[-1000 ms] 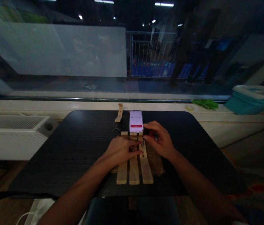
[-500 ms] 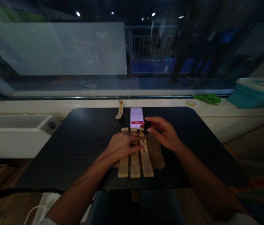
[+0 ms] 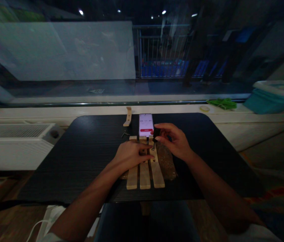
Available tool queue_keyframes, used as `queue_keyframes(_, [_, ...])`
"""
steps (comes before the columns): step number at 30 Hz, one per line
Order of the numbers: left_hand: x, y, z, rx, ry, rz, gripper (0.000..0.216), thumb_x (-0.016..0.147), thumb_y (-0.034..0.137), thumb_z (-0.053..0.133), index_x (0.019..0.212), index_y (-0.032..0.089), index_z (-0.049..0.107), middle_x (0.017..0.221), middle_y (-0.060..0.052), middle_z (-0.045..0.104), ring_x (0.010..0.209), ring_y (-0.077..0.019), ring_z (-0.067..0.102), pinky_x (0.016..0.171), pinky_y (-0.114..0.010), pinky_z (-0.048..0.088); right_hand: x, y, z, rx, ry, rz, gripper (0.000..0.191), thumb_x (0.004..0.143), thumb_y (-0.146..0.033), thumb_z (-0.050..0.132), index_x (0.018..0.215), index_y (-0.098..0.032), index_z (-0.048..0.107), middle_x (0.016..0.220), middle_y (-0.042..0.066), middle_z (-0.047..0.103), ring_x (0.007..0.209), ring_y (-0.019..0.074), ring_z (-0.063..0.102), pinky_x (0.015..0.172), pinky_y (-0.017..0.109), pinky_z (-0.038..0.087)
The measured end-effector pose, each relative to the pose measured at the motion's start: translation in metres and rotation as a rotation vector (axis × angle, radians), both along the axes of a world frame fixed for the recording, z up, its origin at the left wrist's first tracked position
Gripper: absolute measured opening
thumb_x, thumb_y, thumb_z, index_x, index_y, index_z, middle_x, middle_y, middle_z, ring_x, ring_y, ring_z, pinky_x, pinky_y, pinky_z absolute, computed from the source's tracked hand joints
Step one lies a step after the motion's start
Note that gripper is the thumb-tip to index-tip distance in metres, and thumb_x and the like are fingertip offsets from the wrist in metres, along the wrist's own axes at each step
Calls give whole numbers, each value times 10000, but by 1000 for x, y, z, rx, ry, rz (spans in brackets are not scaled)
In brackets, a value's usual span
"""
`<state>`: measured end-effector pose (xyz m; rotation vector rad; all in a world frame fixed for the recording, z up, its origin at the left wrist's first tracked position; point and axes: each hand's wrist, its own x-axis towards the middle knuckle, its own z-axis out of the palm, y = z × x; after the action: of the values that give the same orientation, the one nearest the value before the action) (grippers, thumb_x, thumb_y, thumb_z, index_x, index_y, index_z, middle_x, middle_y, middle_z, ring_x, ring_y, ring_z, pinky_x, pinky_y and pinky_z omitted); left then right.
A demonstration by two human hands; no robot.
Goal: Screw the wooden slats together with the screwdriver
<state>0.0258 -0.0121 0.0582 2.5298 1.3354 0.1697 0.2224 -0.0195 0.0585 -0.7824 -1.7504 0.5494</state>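
Note:
Three pale wooden slats (image 3: 145,174) lie side by side on a brown board (image 3: 168,164) in the middle of a black table (image 3: 81,154). My left hand (image 3: 129,155) presses flat on the slats' far part. My right hand (image 3: 175,141) grips a small dark-handled screwdriver (image 3: 155,138), its tip down on the right slat. A lit phone (image 3: 146,124) lies just beyond the slats.
A spare wooden piece (image 3: 127,116) lies at the table's far edge, with small dark screws (image 3: 124,134) near it. On the white sill are a green cloth (image 3: 221,103), a tape roll (image 3: 204,108) and a teal box (image 3: 275,95). A radiator (image 3: 13,141) is at left.
The view has shifted slightly, so everything sits a little higher. My right hand has risen a bit towards the phone with the tool; my left hand stays on the slats.

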Motion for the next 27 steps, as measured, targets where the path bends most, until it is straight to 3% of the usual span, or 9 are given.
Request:
queue_keyframes(16, [1,-2,4,-27,10,48,439,800,616,604,1140,357,698,977,-45,746,898,-278,693,760,-389,536,-2,-1,0,21,22,5,311,805,-254,684,1105,-306,618,784,-36,583,560,76,464,494,219,400])
queue_keyframes(27, [1,-1,1,-10,-8,32,453,805,610,603,1141,323,703,1072,-73,730,957,-292,682,789,-405,535,-3,0,-2,-26,32,-12,304,797,-315,688,1091,-300,611,814,-24,594,566,89,467,497,248,417])
